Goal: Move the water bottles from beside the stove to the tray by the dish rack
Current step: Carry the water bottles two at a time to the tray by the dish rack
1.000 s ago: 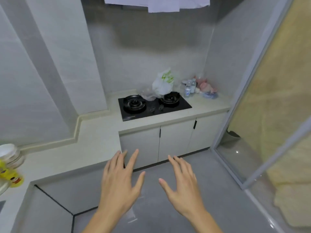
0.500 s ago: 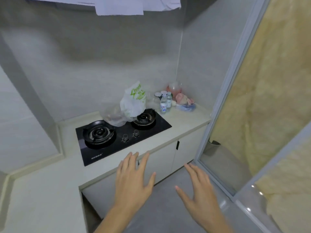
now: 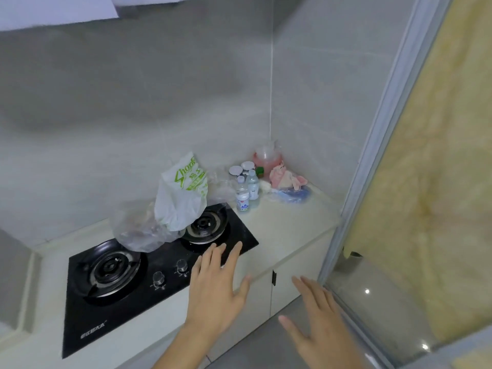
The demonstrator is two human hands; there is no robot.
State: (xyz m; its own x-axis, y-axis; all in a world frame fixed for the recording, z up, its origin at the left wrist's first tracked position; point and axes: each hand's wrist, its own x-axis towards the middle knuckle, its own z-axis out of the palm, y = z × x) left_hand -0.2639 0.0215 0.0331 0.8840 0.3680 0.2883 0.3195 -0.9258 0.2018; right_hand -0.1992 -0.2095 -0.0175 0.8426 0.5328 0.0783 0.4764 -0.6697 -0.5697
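The two small clear plastic water bottles (image 3: 247, 192) with pale caps stand upright, touching each other, on the pale stone counter (image 3: 287, 225) just off the two o'clock corner of the black glass two-burner gas stove (image 3: 149, 267). Behind them, toward the tiled corner at one o'clock, sit white-lidded jars (image 3: 241, 168), a pinkish plastic jug (image 3: 267, 155) and a crumpled pink cloth (image 3: 286, 179). A white plastic shopping bag with green print (image 3: 183, 193) slumps over the far burner. My left hand (image 3: 215, 291) hovers flat, fingers spread wide, over the stove's front edge; my right hand (image 3: 322, 315) hangs splayed and empty at five o'clock, before the white cabinet doors (image 3: 292, 283) and the aluminium-framed glass door (image 3: 378, 166).
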